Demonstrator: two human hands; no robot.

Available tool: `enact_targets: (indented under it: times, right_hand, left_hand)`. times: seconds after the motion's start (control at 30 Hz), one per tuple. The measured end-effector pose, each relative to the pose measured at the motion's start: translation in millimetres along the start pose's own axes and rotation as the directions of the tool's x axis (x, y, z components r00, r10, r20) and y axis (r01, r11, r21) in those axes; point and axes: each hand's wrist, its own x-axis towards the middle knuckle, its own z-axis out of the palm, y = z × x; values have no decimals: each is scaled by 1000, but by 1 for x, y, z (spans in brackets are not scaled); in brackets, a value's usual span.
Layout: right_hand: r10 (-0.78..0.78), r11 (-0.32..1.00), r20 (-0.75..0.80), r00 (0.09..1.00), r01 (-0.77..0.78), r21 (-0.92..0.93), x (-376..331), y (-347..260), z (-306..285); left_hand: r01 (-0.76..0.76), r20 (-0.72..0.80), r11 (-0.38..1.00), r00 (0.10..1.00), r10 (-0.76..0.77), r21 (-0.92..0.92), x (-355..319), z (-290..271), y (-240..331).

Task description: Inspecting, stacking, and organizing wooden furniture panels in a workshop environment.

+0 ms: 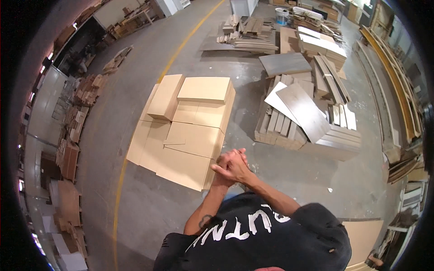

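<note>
My left hand (220, 161) and my right hand (235, 166) are clasped together in front of my body. Both are closed, with the fingers wrapped round each other and no object showing between them. They are nearest to the right front corner of a low pile of tan boards (187, 165) on the floor. On the far part of that pile sit two smaller stacks, one left (165, 97) and one right (203, 89). A narrow tan strip (174, 143) lies across the top boards. The inner sides of my hands are hidden.
To the right stands a pile of grey-brown planks (282, 131) with a grey panel (305, 110) slanting on top. More board piles (246, 36) and a white bucket (282, 16) are farther off. A yellow line (121, 189) runs along the floor; stacked boards (70, 158) line the left.
</note>
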Motion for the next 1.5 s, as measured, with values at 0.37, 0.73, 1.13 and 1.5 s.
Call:
enact_targets:
  times: [0.37,0.73,1.13,1.5]
  right_hand:
    - [65,998,-80,995,-65,9,246,162,5]
    - [365,919,35,930,-355,-170,544,266,-92]
    - [-132,840,860,493,-405,361,852,386,-306]
    - [356,913,712,605,-62,-403,1064,671,-226]
  left_hand:
    - [13,-248,1000,969,-18,-20,257,-67,128]
    - [115,-57,988,991,-121,-98,559,-94,262]
    - [253,-754,842,610,243,476,603,-297,349]
    - [-270,-967,930,8,-256,-248,588,-221,124]
